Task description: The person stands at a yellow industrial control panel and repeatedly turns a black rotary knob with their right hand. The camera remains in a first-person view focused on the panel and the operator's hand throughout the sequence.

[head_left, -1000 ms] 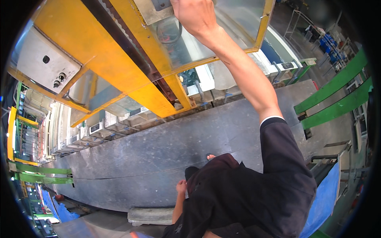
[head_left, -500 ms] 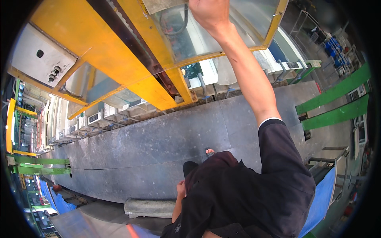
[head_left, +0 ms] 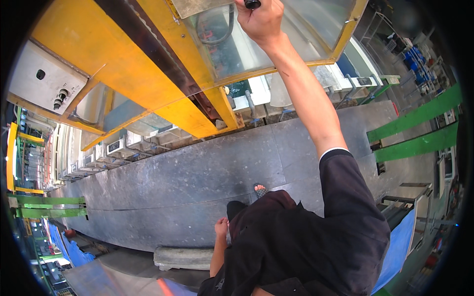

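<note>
My right arm reaches up to the top of the view, where my right hand [head_left: 261, 22] is closed around a black handle [head_left: 252, 4]. Behind that hand are clear panels in a yellow machine frame [head_left: 195, 74], with a grey plate [head_left: 200, 6] just to its left. What the handle is fixed to lies beyond the upper edge. Low beside my body, my left hand [head_left: 221, 226] is curled into a loose fist, and nothing shows in it.
A grey control box [head_left: 47, 79] with knobs sits on the frame's left. White tanks with pipes [head_left: 252, 106] line the grey metal walkway [head_left: 182, 182]. Green beams [head_left: 417, 143] cross at the right, others at the left. A grey rounded beam [head_left: 182, 258] lies behind me.
My right hand has shifted slightly down, bringing the black handle into sight. The yellow frame has moved a little leftward in view. My left hand has risen slightly and moved left.
</note>
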